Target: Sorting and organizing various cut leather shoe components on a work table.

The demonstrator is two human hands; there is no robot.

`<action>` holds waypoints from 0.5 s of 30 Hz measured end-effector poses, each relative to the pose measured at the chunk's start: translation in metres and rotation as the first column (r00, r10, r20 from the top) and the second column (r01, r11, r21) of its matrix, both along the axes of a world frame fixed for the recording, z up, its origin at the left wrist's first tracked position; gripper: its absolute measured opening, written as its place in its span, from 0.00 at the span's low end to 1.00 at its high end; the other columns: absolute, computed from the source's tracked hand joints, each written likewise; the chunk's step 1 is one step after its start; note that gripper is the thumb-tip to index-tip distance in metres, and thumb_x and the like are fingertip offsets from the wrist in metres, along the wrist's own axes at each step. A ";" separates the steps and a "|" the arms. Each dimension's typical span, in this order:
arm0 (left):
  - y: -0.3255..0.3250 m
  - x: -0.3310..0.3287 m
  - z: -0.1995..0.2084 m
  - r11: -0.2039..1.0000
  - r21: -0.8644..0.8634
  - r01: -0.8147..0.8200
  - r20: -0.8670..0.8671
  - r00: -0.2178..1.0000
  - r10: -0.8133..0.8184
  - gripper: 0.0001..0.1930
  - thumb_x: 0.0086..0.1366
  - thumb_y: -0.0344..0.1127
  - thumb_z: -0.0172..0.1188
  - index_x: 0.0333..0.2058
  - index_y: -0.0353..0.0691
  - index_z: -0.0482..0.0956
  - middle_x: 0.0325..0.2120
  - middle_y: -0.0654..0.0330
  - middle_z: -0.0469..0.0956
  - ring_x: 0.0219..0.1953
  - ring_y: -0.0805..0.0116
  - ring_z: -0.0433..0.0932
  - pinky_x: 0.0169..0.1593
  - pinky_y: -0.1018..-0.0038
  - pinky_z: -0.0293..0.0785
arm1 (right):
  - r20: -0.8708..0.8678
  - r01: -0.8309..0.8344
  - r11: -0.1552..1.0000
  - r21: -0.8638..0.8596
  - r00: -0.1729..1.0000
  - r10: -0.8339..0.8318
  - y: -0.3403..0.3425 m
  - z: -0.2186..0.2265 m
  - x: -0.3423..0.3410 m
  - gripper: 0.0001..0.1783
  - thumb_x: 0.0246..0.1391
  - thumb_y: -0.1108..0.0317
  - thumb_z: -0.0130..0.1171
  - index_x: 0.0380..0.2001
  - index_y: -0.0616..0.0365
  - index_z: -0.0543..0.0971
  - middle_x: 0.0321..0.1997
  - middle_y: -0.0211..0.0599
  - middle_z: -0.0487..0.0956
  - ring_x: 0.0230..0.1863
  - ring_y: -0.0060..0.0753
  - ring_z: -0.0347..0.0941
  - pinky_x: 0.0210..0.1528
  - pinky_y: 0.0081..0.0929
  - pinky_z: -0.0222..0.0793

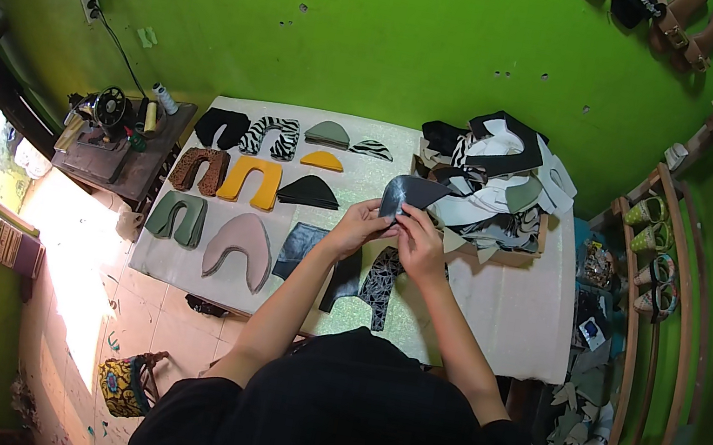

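My left hand (362,225) and my right hand (421,245) pinch the lower edge of a dark curved shoe-upper piece (397,194), raised over the table (535,337). Part of it shines blue; the rest is dark grey. Nearer my body lie a denim-blue piece (304,242), a black piece (344,279) and a patterned black-and-grey piece (380,285), partly behind my arms. To the left sit stacked U-shaped pieces: pink (233,240), green (188,213), yellow (242,175), brown spotted (191,167), zebra-striped (282,133) and black (220,126). Half-moon pieces include a black one (310,190) and a yellow one (323,159).
A heap of cut scraps (498,194) overflows a box at the table's right. Far left, a sewing machine (111,111) stands on a small table. A wooden rack (673,351) with sandals lines the right wall. A patterned bag (123,386) rests on the floor.
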State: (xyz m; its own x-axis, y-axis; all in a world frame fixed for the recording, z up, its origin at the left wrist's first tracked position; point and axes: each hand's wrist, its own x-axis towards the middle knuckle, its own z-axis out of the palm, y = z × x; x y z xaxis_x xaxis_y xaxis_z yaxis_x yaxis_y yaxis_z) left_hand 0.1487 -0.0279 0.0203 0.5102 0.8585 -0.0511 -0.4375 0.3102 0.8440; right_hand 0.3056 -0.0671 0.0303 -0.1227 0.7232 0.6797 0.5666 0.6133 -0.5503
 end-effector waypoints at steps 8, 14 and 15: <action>-0.005 -0.014 -0.004 1.000 0.013 -0.027 -0.131 0.991 0.028 0.15 0.61 0.22 0.46 0.48 0.30 0.64 0.35 0.56 0.75 0.36 0.71 0.77 0.39 0.81 0.75 | 0.215 0.187 0.981 -0.050 0.961 -0.172 -0.004 0.008 -0.006 0.15 0.39 0.66 0.58 0.36 0.52 0.76 0.48 0.32 0.70 0.49 0.42 0.59 0.54 0.39 0.49; -0.004 -0.038 -0.017 0.998 0.058 0.036 -0.312 0.950 -0.016 0.16 0.62 0.23 0.46 0.50 0.33 0.64 0.26 0.61 0.74 0.23 0.79 0.70 0.25 0.86 0.67 | 0.134 0.214 0.953 -0.213 0.973 -0.189 0.010 0.012 0.008 0.29 0.40 0.63 0.61 0.48 0.56 0.67 0.48 0.43 0.68 0.51 0.48 0.61 0.54 0.39 0.54; -0.005 -0.041 -0.017 0.994 0.077 0.072 -0.312 0.949 -0.044 0.17 0.62 0.24 0.45 0.50 0.35 0.64 0.23 0.63 0.73 0.20 0.82 0.66 0.24 0.87 0.63 | 0.035 0.024 0.938 -0.346 0.999 -0.012 0.012 0.012 0.008 0.32 0.40 0.63 0.62 0.50 0.58 0.65 0.49 0.46 0.67 0.51 0.50 0.62 0.54 0.39 0.56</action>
